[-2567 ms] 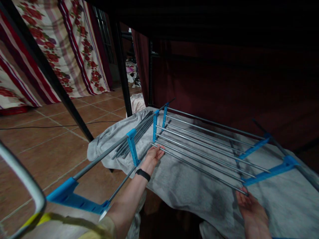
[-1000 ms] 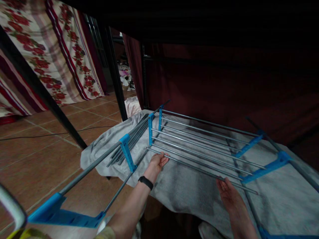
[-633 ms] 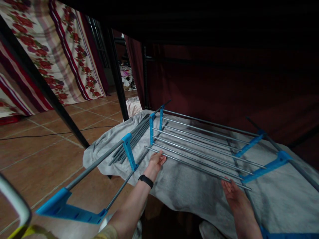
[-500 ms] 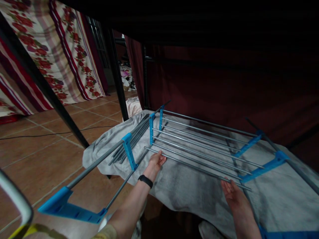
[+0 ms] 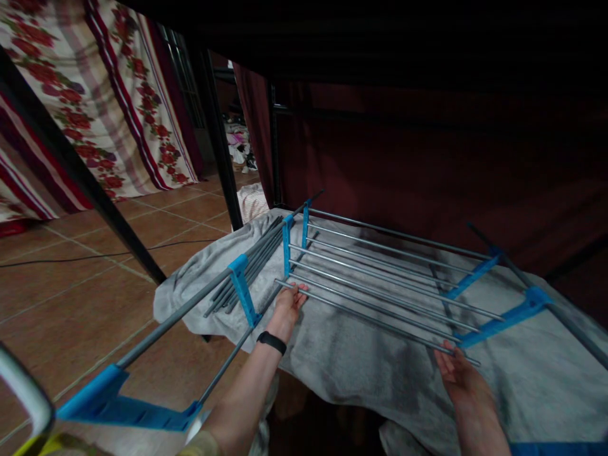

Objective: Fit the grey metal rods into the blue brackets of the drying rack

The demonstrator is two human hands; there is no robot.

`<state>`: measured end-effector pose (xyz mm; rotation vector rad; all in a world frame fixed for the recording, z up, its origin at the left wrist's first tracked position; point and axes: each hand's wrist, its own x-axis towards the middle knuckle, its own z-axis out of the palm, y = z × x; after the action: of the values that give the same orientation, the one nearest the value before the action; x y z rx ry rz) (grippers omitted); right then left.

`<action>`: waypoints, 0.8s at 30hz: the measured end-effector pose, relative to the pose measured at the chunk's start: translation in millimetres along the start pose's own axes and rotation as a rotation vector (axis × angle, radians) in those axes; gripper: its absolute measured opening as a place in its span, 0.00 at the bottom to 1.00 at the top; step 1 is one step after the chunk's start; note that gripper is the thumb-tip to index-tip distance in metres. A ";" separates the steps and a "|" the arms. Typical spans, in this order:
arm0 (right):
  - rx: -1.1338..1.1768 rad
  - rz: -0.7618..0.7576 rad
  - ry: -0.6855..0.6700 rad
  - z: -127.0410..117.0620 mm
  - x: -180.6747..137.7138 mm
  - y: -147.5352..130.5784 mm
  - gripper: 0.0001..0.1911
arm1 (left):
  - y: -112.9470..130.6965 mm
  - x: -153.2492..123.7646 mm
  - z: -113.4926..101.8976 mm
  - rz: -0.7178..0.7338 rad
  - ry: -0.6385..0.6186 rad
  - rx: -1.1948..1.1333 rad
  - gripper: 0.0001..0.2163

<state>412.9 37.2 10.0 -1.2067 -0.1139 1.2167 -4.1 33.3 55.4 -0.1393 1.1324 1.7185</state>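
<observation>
A loose grey metal tube (image 5: 365, 320) lies across both hands at the front of a partly built rack. My left hand (image 5: 289, 303), with a black band on its wrist, is closed around the tube near its left end. Close to the tube's right end, my right hand (image 5: 456, 367) holds it from below with curled fingers. Behind it, several parallel tubes (image 5: 380, 269) run between blue plastic brackets (image 5: 287, 247) on the left and blue brackets (image 5: 503, 320) on the right. Another blue bracket (image 5: 244, 291) stands left of my left hand.
A bundle of loose tubes (image 5: 251, 269) lies on the grey blanket (image 5: 342, 373). Long side poles (image 5: 175, 320) stretch toward me, ending at a large blue bracket (image 5: 128, 405). Black frame posts (image 5: 221, 139) and a dark overhead surface enclose the space. A cable (image 5: 95, 258) crosses the tiled floor.
My left hand has slid slightly left along the tube, toward its left end. My right hand has shifted right, toward the other end. The view has moved a little.
</observation>
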 end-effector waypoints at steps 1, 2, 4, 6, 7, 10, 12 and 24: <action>0.008 -0.004 0.011 -0.4 -0.7 -2.0 0.08 | 1.4 0.2 -0.3 0.011 0.009 -0.007 0.07; 0.017 -0.008 0.020 -0.7 -1.4 -3.9 0.08 | 2.8 0.4 -0.6 0.023 0.015 -0.014 0.07; 0.028 -0.011 0.023 -1.0 -2.8 -7.4 0.07 | 5.6 0.9 -1.3 0.045 0.018 -0.028 0.07; 0.034 -0.014 0.006 -1.6 -3.5 -10.5 0.08 | 8.5 1.9 -2.2 0.064 0.030 -0.048 0.07; 0.038 -0.016 0.002 -2.3 -3.4 -11.9 0.08 | 10.1 2.7 -2.6 0.073 0.046 -0.060 0.07; 0.047 -0.047 0.031 -5.5 -2.6 -14.4 0.08 | 15.5 5.1 -4.1 0.104 0.097 -0.097 0.07; 0.040 -0.097 0.032 -7.6 -2.2 -14.6 0.07 | 19.2 6.2 -5.1 0.124 0.110 -0.108 0.09; 0.040 -0.262 -0.061 9.5 -27.8 -11.2 0.08 | 29.2 -4.0 -5.1 0.060 0.051 -0.057 0.11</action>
<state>402.4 23.9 36.5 -1.0832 -0.2834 1.0214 -27.3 26.1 72.7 -0.1871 1.1356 1.8101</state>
